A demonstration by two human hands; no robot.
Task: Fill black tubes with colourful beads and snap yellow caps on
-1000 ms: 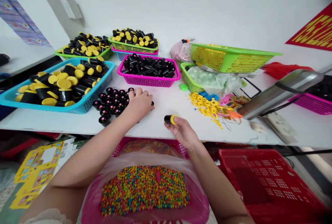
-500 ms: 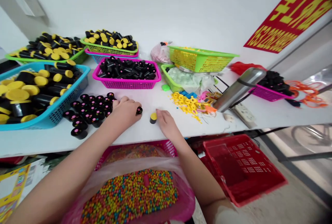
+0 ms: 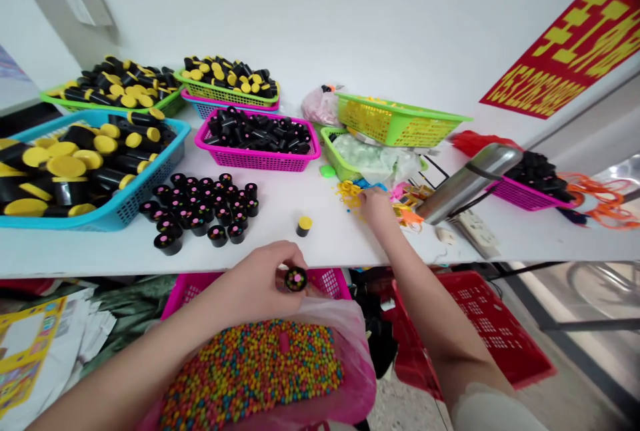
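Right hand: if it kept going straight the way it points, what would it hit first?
The right hand would first meet the yellow rings at its fingertips; beyond them, probably the low green basket, though depth is unclear.

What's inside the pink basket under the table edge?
A clear plastic bag of tiny multicoloured beads fills the pink plastic basket. The left hand, holding a small black cup, covers a bit; the basket's bottom is hidden.

Left grip [image 3: 255,284], right grip [image 3: 376,203] and forearms are bare; a white sleeve [image 3: 493,411] covers the right upper arm.
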